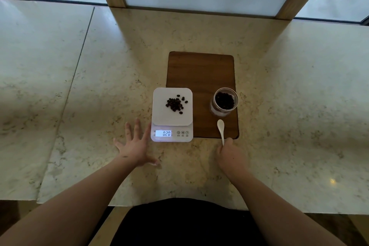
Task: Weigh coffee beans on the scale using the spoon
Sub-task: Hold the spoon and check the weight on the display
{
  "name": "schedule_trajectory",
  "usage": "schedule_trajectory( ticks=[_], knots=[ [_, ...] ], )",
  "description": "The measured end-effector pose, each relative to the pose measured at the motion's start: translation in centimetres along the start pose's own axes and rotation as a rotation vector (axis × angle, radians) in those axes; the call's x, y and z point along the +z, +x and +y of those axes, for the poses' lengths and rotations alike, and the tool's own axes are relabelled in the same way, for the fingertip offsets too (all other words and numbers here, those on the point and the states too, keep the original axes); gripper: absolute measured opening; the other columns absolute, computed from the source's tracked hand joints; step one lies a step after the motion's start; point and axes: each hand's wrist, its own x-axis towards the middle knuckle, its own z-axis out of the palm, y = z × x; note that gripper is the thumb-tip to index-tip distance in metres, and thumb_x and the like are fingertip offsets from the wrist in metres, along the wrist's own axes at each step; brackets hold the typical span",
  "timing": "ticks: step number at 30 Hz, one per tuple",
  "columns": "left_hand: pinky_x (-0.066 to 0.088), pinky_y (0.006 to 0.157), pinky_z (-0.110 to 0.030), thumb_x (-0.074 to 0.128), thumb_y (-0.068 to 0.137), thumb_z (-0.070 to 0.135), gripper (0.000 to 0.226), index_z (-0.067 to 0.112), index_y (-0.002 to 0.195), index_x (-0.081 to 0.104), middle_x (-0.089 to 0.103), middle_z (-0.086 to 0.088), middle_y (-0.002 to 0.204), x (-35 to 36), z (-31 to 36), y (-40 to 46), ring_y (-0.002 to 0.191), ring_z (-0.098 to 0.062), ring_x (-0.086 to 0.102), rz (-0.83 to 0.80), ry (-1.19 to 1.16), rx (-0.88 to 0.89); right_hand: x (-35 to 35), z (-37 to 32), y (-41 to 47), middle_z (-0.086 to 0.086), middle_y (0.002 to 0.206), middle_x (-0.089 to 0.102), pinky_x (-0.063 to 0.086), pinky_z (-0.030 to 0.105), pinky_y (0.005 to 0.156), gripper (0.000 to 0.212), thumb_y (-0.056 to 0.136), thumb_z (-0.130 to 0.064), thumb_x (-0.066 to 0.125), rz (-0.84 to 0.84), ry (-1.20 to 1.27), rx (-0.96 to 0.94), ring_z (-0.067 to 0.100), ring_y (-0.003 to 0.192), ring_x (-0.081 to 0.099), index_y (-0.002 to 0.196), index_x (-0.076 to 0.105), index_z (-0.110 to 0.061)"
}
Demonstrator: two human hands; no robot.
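Right hand (pixel 231 154) clenched around the handle end of the white spoon (pixel 221 129), bowl pointing away toward the glass jar (pixel 224 104), seemingly empty and low over the wooden board (pixel 200 74). Probably light, stiff and smooth, maybe ceramic or plastic, so likely slippery and possibly chippable; best held far back on the handle as now, bowl kept level once loaded. Left hand (pixel 135 146) spread open, grasping nothing, palm down on or just above the marble counter (pixel 79 86), just beside the white digital scale (pixel 172 115). Loose coffee beans (pixel 175 104) heaped on the platform, a few stragglers apart from the pile; small, hard, apt to roll off the flat plate. Display lit, reading about 0.20. More beans in the open jar, standing right of the scale; narrow mouth likely the tightest spot for scooping. Nothing lying between jar and scale.
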Motion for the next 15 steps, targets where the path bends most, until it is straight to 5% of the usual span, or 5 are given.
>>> schedule_trajectory(
  ticks=[10,15],
  knots=[
    [-0.006,0.107,-0.084,0.079,0.054,0.079,0.155,0.044,0.141,-0.044,-0.056,-0.004,0.149,-0.1,0.1,0.0,0.134,-0.037,-0.052,-0.011,-0.002,-0.01,-0.4,0.3,1.3,0.001,0.077,0.06,0.054,0.037,0.059,0.023,0.1,-0.035,0.04,-0.005,-0.203,-0.12,0.022,0.064,0.062,0.092,0.049,-0.016],
    [-0.003,0.108,-0.084,0.078,0.054,0.081,0.154,0.044,0.139,-0.046,-0.054,-0.004,0.151,0.0,0.0,0.0,0.136,-0.037,-0.051,-0.007,0.013,-0.019,-0.1,0.6,2.4,-0.002,0.068,0.055,0.039,0.03,0.046,0.026,0.097,-0.037,0.038,-0.011,-0.209,-0.122,0.016,0.055,0.054,0.084,0.049,-0.018]
  ],
)
